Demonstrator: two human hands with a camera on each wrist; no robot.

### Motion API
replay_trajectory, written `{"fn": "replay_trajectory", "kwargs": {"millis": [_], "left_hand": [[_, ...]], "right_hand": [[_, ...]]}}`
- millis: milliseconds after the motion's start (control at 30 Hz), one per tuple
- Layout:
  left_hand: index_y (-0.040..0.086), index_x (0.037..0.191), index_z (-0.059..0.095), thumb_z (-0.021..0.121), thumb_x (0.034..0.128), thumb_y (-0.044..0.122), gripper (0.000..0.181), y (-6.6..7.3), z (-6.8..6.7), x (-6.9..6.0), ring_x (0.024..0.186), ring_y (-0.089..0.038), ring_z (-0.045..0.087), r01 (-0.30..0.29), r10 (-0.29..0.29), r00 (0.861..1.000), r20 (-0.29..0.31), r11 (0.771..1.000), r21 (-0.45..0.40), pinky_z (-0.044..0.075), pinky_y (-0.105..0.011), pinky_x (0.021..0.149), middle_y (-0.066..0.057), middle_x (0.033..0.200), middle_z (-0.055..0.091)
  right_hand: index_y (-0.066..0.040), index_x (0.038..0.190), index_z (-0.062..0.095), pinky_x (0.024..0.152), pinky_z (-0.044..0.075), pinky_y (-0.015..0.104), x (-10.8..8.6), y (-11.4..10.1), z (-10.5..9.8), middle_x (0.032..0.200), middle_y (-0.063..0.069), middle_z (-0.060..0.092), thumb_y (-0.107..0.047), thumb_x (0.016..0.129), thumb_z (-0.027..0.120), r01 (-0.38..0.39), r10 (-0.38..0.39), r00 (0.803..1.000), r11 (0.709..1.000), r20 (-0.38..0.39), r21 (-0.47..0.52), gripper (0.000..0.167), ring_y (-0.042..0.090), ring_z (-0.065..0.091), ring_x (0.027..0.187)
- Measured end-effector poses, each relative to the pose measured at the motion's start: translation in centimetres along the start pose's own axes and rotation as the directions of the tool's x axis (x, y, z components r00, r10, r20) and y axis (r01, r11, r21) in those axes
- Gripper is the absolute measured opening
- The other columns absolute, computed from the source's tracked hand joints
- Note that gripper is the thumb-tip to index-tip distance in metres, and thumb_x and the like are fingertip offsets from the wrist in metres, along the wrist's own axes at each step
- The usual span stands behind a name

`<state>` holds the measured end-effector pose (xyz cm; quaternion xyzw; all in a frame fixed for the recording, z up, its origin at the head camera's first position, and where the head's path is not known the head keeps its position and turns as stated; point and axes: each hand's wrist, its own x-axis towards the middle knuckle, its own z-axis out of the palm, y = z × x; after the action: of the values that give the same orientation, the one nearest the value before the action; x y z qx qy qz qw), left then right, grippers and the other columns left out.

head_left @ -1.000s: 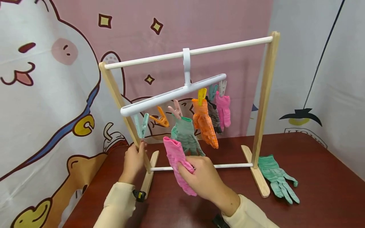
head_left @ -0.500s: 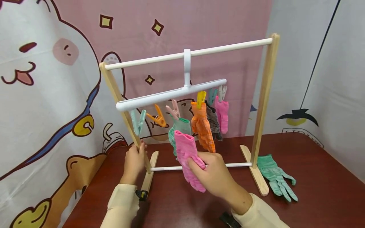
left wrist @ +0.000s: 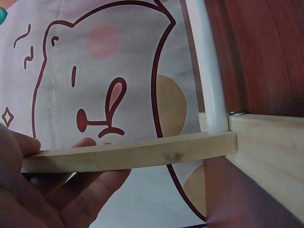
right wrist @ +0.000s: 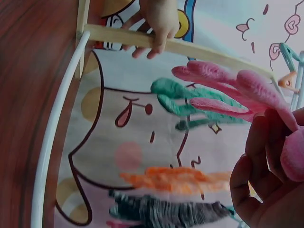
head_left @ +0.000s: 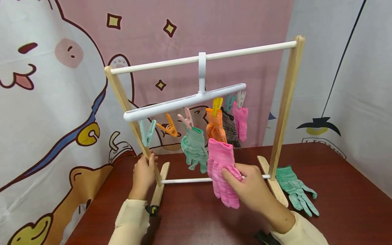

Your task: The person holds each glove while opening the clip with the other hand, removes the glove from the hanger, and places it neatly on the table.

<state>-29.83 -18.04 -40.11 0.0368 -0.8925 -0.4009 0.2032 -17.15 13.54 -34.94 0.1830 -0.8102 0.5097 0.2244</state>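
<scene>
We have our hands well apart: the left hand [head_left: 144, 176] is wrapped round a slim, pale wooden post [head_left: 123, 98], and the right hand [head_left: 252, 185] pinches a soft, knitted pink glove [head_left: 219, 157], its fingers pointing downward. That glove is below the smooth white hanger [head_left: 180, 102], overlapping a woven-looking orange glove [head_left: 215, 125] in our head view. We also see a mottled mint glove [head_left: 196, 144] dangling limply, and a splayed green glove [head_left: 295, 187] on the glossy, reddish-brown desk [head_left: 190, 221].
</scene>
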Motion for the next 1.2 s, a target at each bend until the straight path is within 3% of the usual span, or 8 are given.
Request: {"fn": "replay_trajectory", "kwargs": {"millis": [133,433,733,1033,1200], "left_hand": [[0.004,0.134,0.059,0.043,0.1077,0.033,0.042,-0.1,-0.2,-0.1,0.095,-0.029,0.074,0.001,-0.001,1.0,-0.01,1.0,-0.003,0.057,-0.049,0.08,-0.014,0.113,0.075],[0.007,0.136,0.058,0.039,0.108,0.038,0.046,-0.4,-0.3,-0.3,0.096,-0.029,0.074,0.002,-0.002,1.0,-0.005,1.0,0.0,0.057,-0.049,0.081,-0.013,0.114,0.074],[0.004,0.13,0.061,0.042,0.1077,0.036,0.044,-0.2,-0.2,-0.4,0.094,-0.029,0.074,0.005,-0.005,1.0,-0.01,1.0,0.011,0.057,-0.05,0.078,-0.012,0.113,0.075],[0.003,0.12,0.065,0.04,0.1077,0.04,0.046,-0.3,-0.1,-0.3,0.094,-0.03,0.074,0.011,-0.011,1.0,0.0,1.0,0.022,0.056,-0.051,0.079,-0.014,0.112,0.075],[0.003,0.121,0.064,0.04,0.1077,0.04,0.046,-0.3,-0.2,-0.3,0.094,-0.03,0.074,0.007,-0.006,1.0,-0.005,1.0,0.025,0.056,-0.051,0.079,-0.013,0.112,0.075]], "right_hand": [[-0.009,0.076,0.069,0.048,0.05,0.024,-0.4,0.3,-1.3,0.064,-0.003,0.068,-0.015,0.094,0.07,-0.046,0.046,0.999,0.998,-0.007,-0.035,0.019,0.003,0.055,0.053],[-0.004,0.086,0.073,0.05,0.051,0.023,-1.5,2.3,-3.4,0.072,0.002,0.073,-0.014,0.094,0.07,-0.076,0.073,0.997,0.991,-0.035,-0.108,0.013,0.002,0.059,0.058],[-0.006,0.084,0.071,0.051,0.052,0.024,-2.2,4.6,-5.6,0.07,0.003,0.072,-0.024,0.096,0.068,-0.19,0.183,0.982,0.956,-0.052,-0.225,0.022,0.004,0.062,0.057],[-0.01,0.077,0.069,0.053,0.045,0.019,-2.4,5.7,-6.9,0.063,-0.002,0.07,-0.02,0.093,0.071,-0.139,0.107,0.987,0.941,-0.119,-0.308,0.019,-0.001,0.06,0.057],[-0.011,0.075,0.068,0.053,0.045,0.018,-2.6,6.5,-7.2,0.06,-0.005,0.068,-0.021,0.093,0.071,-0.147,0.114,0.986,0.94,-0.124,-0.308,0.021,0.001,0.06,0.056]]}}
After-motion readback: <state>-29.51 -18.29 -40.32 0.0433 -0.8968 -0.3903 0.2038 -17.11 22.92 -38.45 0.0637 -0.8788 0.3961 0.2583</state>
